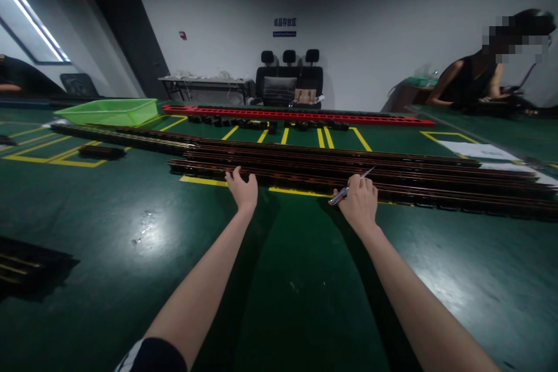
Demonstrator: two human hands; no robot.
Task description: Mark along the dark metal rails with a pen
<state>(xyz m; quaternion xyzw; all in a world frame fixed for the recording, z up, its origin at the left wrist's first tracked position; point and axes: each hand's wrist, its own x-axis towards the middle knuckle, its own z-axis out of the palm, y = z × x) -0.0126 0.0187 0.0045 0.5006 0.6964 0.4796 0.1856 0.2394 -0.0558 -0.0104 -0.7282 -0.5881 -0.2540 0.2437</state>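
Observation:
Long dark rails (305,177) with thin coppery lines lie side by side across the green table in front of me. My left hand (244,189) is at their near edge, left of centre, with fingers apart; whether its fingertips touch the nearest rail is hard to tell. Farther right, my right hand (360,200) is closed around a slim silver tool with a pointed tip (340,195). The tip sticks out up and right above the rails, and the knuckles rest at the nearest rail's edge.
Behind the rails lie a red slotted bar (296,115), small black parts (226,122) and a green tray (108,112). A short dark piece (102,152) and a dark bundle (30,267) sit left. Paper sheets (477,150) lie right. Two other people are at the sides.

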